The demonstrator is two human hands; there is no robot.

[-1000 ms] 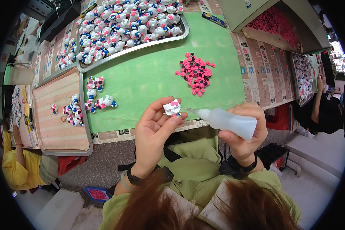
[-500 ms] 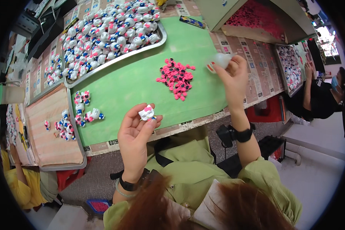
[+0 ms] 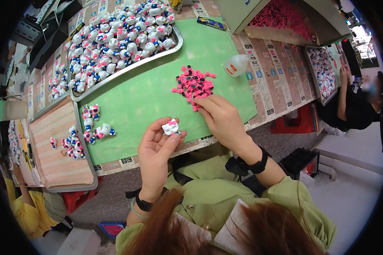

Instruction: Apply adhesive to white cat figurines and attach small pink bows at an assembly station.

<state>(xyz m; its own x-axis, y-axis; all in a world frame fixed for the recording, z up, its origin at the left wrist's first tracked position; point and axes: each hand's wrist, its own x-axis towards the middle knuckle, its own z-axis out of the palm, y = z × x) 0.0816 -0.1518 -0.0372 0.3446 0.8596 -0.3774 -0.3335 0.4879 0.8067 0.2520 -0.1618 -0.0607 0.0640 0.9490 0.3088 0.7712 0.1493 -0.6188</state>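
Note:
My left hand (image 3: 155, 144) holds a small white cat figurine (image 3: 171, 126) with a pink bow and some blue below, between thumb and fingers. At the lower edge of a heap of tiny pink pieces with dark lenses, like toy sunglasses (image 3: 194, 83), is my right hand (image 3: 221, 119). Its thumb and forefinger are pinched at one of these pieces. To the right of the heap, a translucent squeeze bottle (image 3: 236, 65) with an orange-marked label stands on the green mat (image 3: 144, 93).
A metal tray (image 3: 127, 63) heaped with similar figurines lies at the back left. Several figurines with pink-and-dark pieces (image 3: 91, 112) sit by a cloth-lined tray (image 3: 61, 170). A box (image 3: 251, 34) of pink pieces stands back right. Other people (image 3: 353, 102) work at both sides.
My right hand has let go of the squeeze bottle, which now stands on the mat, and has moved left and down to the pink heap. My left hand has shifted slightly right with the figurine.

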